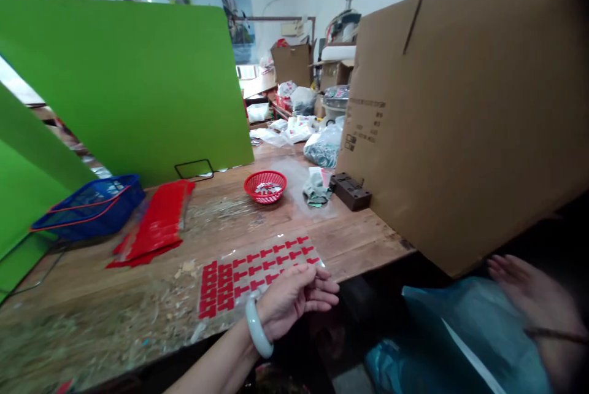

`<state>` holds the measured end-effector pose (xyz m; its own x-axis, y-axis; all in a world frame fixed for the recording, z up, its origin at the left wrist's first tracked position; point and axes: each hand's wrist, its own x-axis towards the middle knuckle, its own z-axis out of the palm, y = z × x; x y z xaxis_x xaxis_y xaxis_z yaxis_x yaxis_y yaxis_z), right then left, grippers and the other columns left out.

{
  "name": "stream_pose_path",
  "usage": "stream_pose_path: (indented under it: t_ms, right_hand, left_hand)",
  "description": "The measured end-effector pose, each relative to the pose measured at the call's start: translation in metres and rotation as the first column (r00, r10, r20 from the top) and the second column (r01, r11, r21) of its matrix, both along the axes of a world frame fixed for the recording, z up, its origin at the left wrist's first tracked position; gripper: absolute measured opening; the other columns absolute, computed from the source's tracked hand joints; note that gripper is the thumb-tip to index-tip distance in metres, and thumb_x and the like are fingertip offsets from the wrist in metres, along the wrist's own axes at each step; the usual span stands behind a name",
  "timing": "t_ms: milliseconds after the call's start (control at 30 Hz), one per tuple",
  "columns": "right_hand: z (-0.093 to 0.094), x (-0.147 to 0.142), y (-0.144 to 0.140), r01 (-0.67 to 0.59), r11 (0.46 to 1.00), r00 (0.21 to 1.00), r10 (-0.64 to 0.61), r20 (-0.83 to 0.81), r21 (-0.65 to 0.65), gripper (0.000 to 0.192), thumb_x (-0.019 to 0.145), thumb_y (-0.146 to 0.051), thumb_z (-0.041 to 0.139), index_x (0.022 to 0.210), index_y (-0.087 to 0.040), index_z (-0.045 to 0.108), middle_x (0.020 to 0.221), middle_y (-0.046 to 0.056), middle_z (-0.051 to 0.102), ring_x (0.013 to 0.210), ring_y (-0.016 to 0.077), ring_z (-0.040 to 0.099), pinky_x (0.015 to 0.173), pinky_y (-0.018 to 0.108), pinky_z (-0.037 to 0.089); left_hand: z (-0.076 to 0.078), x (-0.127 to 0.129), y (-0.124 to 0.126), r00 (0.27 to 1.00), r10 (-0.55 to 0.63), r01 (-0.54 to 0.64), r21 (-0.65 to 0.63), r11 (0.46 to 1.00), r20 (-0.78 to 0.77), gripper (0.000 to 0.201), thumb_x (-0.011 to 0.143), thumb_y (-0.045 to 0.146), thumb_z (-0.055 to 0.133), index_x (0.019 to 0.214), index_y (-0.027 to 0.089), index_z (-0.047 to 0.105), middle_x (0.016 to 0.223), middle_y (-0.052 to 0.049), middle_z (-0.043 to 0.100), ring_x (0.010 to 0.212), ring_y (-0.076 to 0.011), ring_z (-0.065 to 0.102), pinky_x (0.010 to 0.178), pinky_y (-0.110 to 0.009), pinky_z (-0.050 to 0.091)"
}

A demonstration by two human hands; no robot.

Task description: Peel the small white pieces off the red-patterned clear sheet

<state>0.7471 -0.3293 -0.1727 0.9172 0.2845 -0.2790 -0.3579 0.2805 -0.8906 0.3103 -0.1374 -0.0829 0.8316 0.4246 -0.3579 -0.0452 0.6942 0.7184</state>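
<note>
at table edge, left hand [294, 297] fingers touching sticker sheet [257, 271]; right hand [529, 296] apart.

Left hand [294, 296], bangle [256, 328] at the wrist, fingers curled at the near edge of a clear sheet of red stickers [255, 271] on the wooden table [138, 308]. Right hand [534, 296] flat, open, against a blue plastic bag [469, 332]. Red basket [265, 186] well beyond.

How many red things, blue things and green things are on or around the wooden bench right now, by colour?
Red: 3, the sticker sheet, the stack of red sheets, the round basket
Blue: 2, the rectangular basket, the plastic bag
Green: 2, the large panel, the left panel
Total: 7
</note>
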Motion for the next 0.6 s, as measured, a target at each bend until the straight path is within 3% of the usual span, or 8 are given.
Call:
stream_pose_path:
  t_ms: [100,233,333,467,600]
  right_hand:
    - [0.013,0.015,0.006,0.045,0.996,0.996,-0.052,-0.077,-0.082,0.025,0.081,-0.015,0.050,0.061,-0.023,0.062,0.100,0.017,0.059,0.060,0.0101,0.061,0.041,0.022,0.050]
    - [0.027,0.022,0.017,0.061,0.993,0.995,-0.069,-0.075,-0.105,0.031,0.083,-0.009,0.043,0.064,-0.023,0.063,0.087,0.010,0.060,0.058,0.0084,0.061,0.044,0.018,0.052]
    - [0.030,0.022,0.024,0.061,0.995,0.997,-0.064,-0.043,-0.074,0.026,0.079,-0.003,0.048,0.064,-0.018,0.064,0.069,0.007,0.060,0.054,0.0088,0.059,0.048,0.018,0.051]
    - [0.027,0.025,0.031,0.042,0.999,0.999,-0.042,0.009,-0.027,0.013,0.070,-0.004,0.057,0.065,-0.016,0.060,0.061,0.001,0.062,0.052,0.0089,0.058,0.046,0.018,0.050]
    - [0.026,0.022,0.036,-0.044,0.999,0.997,0.044,0.058,-0.001,0.009,0.063,-0.006,0.063,0.066,-0.014,0.060,0.059,-0.001,0.063,0.051,0.0095,0.058,0.046,0.018,0.050]
  left_hand:
    - [-0.007,-0.009,0.014,0.997,0.062,-0.056,-0.125,0.991,0.046,0.025,0.085,0.032,0.049,0.096,0.011,0.060,0.092,-0.013,0.068,0.082,-0.0191,0.066,0.075,-0.029,0.047]
    - [-0.022,-0.007,0.016,0.999,0.050,-0.052,-0.143,0.988,-0.015,0.025,0.081,0.033,0.056,0.093,0.011,0.062,0.093,-0.013,0.068,0.080,-0.0179,0.066,0.074,-0.027,0.046]
    - [-0.038,0.003,0.012,0.986,0.046,-0.047,-0.001,0.999,-0.159,0.024,0.075,0.034,0.064,0.086,0.012,0.063,0.091,-0.011,0.067,0.078,-0.0171,0.065,0.072,-0.027,0.046]
    - [-0.051,0.016,0.007,0.922,0.155,-0.054,0.280,0.958,-0.355,0.036,0.065,0.039,0.071,0.089,0.014,0.063,0.091,-0.009,0.066,0.077,-0.0186,0.063,0.069,-0.028,0.045]
    - [-0.058,0.024,0.007,0.911,0.168,-0.051,0.302,0.952,-0.376,0.047,0.059,0.046,0.072,0.093,0.015,0.062,0.096,-0.009,0.065,0.078,-0.0210,0.064,0.070,-0.031,0.046]
